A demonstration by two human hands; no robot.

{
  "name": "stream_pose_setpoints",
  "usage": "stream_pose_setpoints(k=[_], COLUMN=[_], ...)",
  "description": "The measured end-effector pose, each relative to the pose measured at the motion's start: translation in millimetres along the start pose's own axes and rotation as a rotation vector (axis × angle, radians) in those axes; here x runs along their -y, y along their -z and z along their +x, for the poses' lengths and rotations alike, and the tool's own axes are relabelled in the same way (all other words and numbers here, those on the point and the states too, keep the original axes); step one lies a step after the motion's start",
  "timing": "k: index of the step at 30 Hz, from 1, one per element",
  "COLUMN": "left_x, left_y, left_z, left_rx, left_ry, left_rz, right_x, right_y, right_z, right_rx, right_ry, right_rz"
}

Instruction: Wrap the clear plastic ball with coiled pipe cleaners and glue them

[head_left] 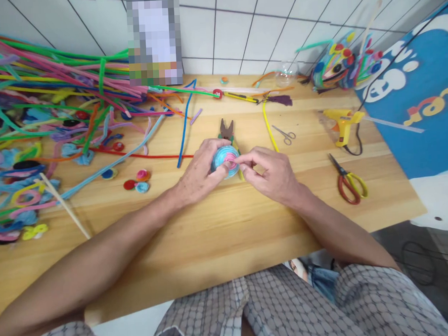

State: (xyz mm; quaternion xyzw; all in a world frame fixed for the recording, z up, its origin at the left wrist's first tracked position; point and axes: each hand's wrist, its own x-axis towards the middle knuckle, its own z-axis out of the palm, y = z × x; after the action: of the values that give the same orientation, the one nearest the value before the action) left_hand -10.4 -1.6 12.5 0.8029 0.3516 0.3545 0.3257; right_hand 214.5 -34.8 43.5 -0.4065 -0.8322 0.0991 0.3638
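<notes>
A coiled disc of blue and pink pipe cleaner (225, 160) sits at the middle of the wooden table (219, 227). My left hand (200, 174) is curled round the disc's left side and holds it. My right hand (271, 173) pinches the disc's pink centre with thumb and forefinger. A yellow pipe cleaner (269, 126) runs up the table from behind my right hand. A brown and green pipe-cleaner piece (226, 129) lies just beyond the disc.
A big heap of coloured pipe cleaners (46, 96) fills the left. Small coiled discs (137, 181) and a wooden stick (64, 204) lie left of my arms. Small scissors (285, 134), a yellow glue gun (343, 123), red-handled scissors (349, 182) and a colourful figure (340, 64) stand right.
</notes>
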Motion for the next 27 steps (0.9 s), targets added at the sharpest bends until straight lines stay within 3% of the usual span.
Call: stream_pose_setpoints(k=[15,22,27], left_x=[-3.3,-10.2,-9.9], left_y=[3.6,16.9,16.7], left_z=[0.9,9.3,8.3], left_rx=[0.023,0.127,0.127], left_ry=[-0.029,0.080,0.078], left_rz=[0.007,-0.016,-0.042], right_x=[-0.7,-0.9,-0.2], right_y=[-1.5,-0.5,-1.2], right_z=[0.3,0.4,0.3], right_rx=[-0.014,0.012,-0.001], right_ry=[-0.013,-0.005,0.014], right_rz=[0.015,0.023,0.010])
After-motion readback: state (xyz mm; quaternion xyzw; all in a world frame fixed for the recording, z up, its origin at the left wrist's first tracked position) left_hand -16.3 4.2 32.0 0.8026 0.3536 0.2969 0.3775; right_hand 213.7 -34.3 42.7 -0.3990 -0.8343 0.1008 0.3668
